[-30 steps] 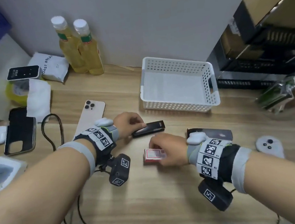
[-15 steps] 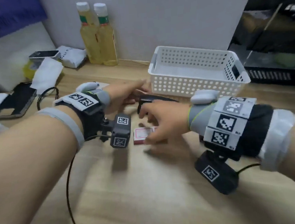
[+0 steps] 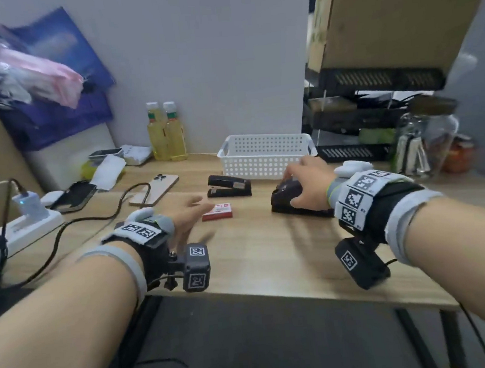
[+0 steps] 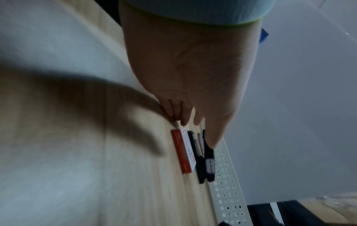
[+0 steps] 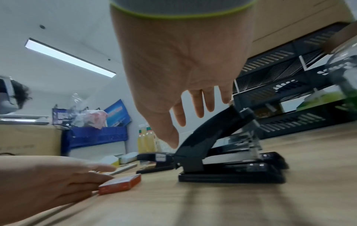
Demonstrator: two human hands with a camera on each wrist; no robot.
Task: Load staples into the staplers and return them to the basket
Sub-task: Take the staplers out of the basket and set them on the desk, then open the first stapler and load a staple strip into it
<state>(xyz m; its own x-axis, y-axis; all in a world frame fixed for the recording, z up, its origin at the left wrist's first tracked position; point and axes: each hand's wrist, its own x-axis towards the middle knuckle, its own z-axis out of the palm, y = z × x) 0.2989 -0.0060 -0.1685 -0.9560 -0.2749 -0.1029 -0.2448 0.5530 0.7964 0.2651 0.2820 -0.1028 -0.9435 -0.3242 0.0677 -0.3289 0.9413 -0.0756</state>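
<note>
Resting over the large stapler [image 3: 294, 198], your right hand [image 3: 308, 183] is draping relaxed fingers on its raised top, right of the staple box [image 3: 218, 212]; your left hand [image 3: 187, 214] is reaching the box, fingers extended, holding nothing.

I am sitting in an office: my wooden counter [image 3: 270, 254] carries staplers, a power strip [image 3: 21, 227] and phones, black stacked document trays [image 3: 356, 134] stand to my right, cardboard boxes [image 5: 29, 142] sit around, and a long ceiling strip light [image 5: 69, 58] glows overhead.
</note>
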